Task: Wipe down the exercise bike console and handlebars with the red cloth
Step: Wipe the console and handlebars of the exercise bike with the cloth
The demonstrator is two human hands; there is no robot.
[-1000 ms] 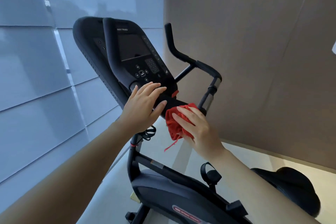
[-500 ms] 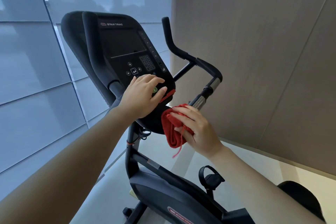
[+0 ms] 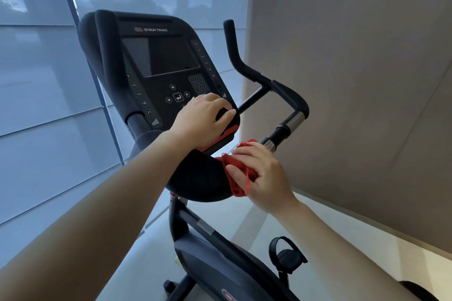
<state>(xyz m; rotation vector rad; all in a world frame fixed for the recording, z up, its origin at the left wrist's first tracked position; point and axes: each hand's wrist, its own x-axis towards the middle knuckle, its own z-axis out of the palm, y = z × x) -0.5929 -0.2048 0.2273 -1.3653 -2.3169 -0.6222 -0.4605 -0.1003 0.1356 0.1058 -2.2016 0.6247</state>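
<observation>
Head view: the black console (image 3: pixel 159 68) of the exercise bike stands tall at 11 o'clock from the middle of the picture. Its dark screen faces the person, and its top leans away toward 12 o'clock. The left hand (image 3: pixel 200 122) sits on the console's low corner, at 5 o'clock on it. Its fingers (image 3: pixel 217 105) are bent round that edge and grip it.

The red cloth (image 3: pixel 236 176) is just under the middle, at 6 o'clock. It is scrunched into a long bunch. The long way of the bunch runs up and down, with the top tipped a little toward 1 o'clock. It is pushed against the round black bottom part of the console, on that part's 3 o'clock side. The right hand (image 3: pixel 266 178) holds it. The fingers (image 3: pixel 247 154) curl over the top end of the cloth and the thumb (image 3: pixel 233 170) presses on its middle, so the cloth is pinched between them. The low end sticks out under the thumb, at 6 o'clock from it.

The black handlebar (image 3: pixel 254 76) is at 1 o'clock from the cloth. Its tip points up to 12 o'clock, then it bends down to a shiny silver grip (image 3: pixel 294 121) near the fingertips. A pedal (image 3: pixel 285 255) with a strap is at 5 o'clock. A window (image 3: pixel 49 80) fills 9 o'clock and a tan wall (image 3: pixel 354 80) fills 3 o'clock.
</observation>
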